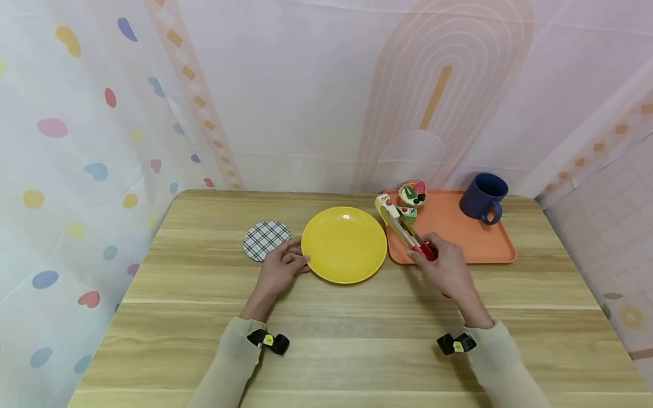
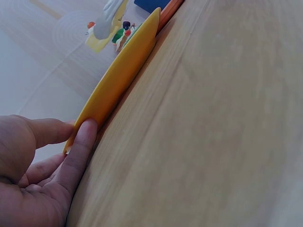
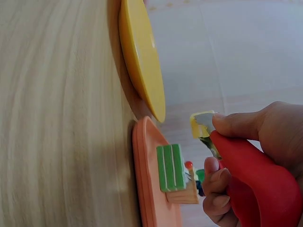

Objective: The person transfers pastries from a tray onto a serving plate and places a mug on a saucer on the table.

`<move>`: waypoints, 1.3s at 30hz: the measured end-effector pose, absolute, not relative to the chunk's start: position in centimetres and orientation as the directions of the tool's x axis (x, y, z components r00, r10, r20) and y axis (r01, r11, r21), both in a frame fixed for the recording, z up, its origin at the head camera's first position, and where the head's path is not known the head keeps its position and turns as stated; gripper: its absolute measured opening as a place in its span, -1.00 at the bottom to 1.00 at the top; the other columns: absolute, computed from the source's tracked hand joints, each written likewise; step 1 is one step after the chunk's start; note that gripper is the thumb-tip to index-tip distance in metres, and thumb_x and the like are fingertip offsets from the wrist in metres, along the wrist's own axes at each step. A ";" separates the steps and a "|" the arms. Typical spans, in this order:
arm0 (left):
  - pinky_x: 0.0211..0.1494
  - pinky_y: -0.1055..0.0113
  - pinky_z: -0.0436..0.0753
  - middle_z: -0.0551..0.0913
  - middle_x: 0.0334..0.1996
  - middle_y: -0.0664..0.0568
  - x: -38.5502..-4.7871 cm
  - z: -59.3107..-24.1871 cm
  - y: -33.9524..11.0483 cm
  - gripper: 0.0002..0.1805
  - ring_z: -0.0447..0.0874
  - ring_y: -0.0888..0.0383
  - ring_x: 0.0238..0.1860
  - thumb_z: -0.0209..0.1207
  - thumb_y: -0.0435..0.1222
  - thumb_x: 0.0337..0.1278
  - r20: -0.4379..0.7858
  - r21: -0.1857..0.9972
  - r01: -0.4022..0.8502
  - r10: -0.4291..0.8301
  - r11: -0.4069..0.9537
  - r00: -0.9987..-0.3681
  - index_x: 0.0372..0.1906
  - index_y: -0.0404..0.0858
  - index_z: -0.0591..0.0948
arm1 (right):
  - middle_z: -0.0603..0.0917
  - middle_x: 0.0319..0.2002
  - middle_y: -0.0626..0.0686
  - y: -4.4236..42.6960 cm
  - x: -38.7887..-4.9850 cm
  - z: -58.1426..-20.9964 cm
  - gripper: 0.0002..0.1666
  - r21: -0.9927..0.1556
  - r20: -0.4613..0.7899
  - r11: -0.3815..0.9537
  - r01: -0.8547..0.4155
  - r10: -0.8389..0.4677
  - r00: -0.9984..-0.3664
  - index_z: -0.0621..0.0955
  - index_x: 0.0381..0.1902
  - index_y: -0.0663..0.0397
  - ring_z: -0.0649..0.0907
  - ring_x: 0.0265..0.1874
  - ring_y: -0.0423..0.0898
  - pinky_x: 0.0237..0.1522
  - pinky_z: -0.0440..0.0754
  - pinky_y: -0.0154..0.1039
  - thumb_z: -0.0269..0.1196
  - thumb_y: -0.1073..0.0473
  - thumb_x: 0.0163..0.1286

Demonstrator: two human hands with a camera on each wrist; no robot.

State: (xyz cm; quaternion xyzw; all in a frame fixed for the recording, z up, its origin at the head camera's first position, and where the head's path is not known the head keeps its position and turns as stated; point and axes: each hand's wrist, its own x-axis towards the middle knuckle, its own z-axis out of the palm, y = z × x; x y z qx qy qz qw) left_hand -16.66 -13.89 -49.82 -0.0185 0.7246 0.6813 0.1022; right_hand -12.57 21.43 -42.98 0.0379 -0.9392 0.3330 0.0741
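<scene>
My left hand [image 1: 279, 266] pinches the left rim of a round yellow plate [image 1: 344, 243], thumb on top and fingers beneath, as the left wrist view shows. In my right hand [image 1: 449, 272] I grip metal tongs with red handles [image 3: 255, 175]. Between the tongs' tips is a toy slice of yellow and white cake [image 1: 384, 204], raised above the tray's left edge beside the plate. Just below it, a green striped toy cake slice [image 3: 170, 168] sits on the orange tray [image 1: 449, 246]. Behind that stands a small toy fruit tart [image 1: 412, 194].
A dark blue mug [image 1: 479, 195] stands at the tray's back right, handle toward the front. A checked round coaster [image 1: 262, 241] lies left of the plate, partly near my left hand. Patterned cloth [image 1: 306, 113] hangs behind the wooden table [image 1: 347, 340].
</scene>
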 end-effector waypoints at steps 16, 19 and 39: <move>-0.10 0.33 0.87 0.63 -0.02 -0.27 -16.5 -49.6 -13.9 -0.42 0.75 0.24 -0.23 0.25 -0.48 0.34 -0.173 0.984 -0.166 0.113 0.071 -0.978 0.42 -0.23 0.46 | 0.56 -0.46 0.08 18.5 -12.6 -43.5 -0.61 -0.647 0.116 0.750 -0.138 -0.082 -0.990 0.64 -0.02 0.21 0.43 -0.53 -0.11 -0.58 0.28 -0.38 0.45 0.07 0.34; -0.10 0.34 0.87 0.63 -0.03 -0.25 -16.5 -49.6 -13.9 -0.42 0.75 0.25 -0.24 0.25 -0.48 0.34 -0.175 0.983 -0.168 0.114 0.068 -0.978 0.42 -0.23 0.46 | 0.56 -0.47 0.06 17.9 -12.5 -43.6 -0.61 -0.650 0.119 0.744 -0.153 -0.099 -0.988 0.65 -0.01 0.21 0.42 -0.54 -0.13 -0.58 0.28 -0.39 0.45 0.09 0.34; -0.10 0.34 0.87 0.64 -0.03 -0.25 -16.7 -49.9 -14.0 -0.43 0.76 0.22 -0.22 0.26 -0.46 0.34 -0.173 0.983 -0.165 0.117 0.075 -0.978 0.42 -0.23 0.47 | 0.68 -0.26 0.11 14.9 -12.3 -44.2 -0.55 -0.677 0.013 0.726 -0.120 -0.152 -0.988 0.65 0.06 0.17 0.53 -0.37 -0.08 -0.47 0.47 -0.37 0.44 0.02 0.36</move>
